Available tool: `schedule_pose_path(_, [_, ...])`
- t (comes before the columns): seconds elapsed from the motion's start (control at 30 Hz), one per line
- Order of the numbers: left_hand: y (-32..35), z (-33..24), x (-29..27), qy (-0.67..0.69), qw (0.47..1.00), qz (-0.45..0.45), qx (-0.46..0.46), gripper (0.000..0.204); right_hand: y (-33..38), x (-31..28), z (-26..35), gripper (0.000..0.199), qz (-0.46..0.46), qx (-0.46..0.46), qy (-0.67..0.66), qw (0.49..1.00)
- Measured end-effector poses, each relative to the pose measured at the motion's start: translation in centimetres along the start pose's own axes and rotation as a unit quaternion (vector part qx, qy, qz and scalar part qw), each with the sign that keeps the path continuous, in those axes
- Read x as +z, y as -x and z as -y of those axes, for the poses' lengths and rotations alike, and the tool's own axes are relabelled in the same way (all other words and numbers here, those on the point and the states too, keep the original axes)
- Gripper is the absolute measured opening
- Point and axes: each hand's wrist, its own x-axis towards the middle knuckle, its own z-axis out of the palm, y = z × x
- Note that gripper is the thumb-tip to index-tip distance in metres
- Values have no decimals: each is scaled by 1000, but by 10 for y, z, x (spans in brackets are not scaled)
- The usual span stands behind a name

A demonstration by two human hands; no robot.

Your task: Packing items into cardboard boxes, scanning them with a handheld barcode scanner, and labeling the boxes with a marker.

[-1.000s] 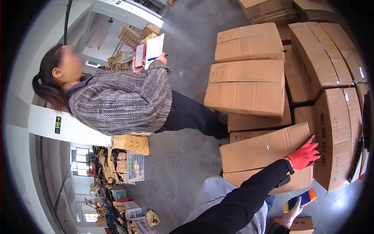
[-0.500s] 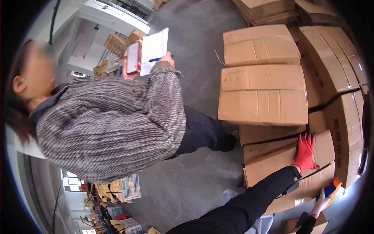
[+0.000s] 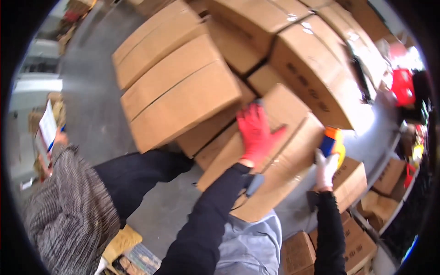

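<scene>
My left hand (image 3: 255, 133), in a red glove with dark fingertips, lies flat with spread fingers on top of a cardboard box (image 3: 288, 107). The box has a seam between its flaps. To the right of that box, my right hand (image 3: 326, 169) wears a white glove. It is closed around an orange, blue and yellow hand-held device (image 3: 331, 142), whose exact kind I cannot make out. The device is close to the box's right edge.
Large closed cartons (image 3: 178, 87) are piled beyond my left hand, with taller cartons (image 3: 311, 64) behind. Smaller boxes (image 3: 350, 181) stand at lower right. At left, a person in a grey knit top (image 3: 75, 197) holds white paper (image 3: 48, 124).
The view has swung to the right, so the cartons and both my hands appear farther left and higher. My left hand stays on the box; the device remains in my right hand.
</scene>
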Motion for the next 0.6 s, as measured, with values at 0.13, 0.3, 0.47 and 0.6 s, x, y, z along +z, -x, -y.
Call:
schedule_pose_path(0.13, [2,15,21,-69,997,10,14,86,1,-33,17,51,25,90,-43,995])
schedule_pose_path(0.3, [-11,39,11,-48,997,59,13,75,43,-97,52,54,159,96,-240,953])
schedule_pose_path(0.47, [-49,-51,-36,498,824,269,-1,58,68,-132,75,60,243,168,-383,875])
schedule_pose_path(0.6, [-76,-94,-92,514,735,440,-21,48,84,-113,108,64,279,118,-391,869])
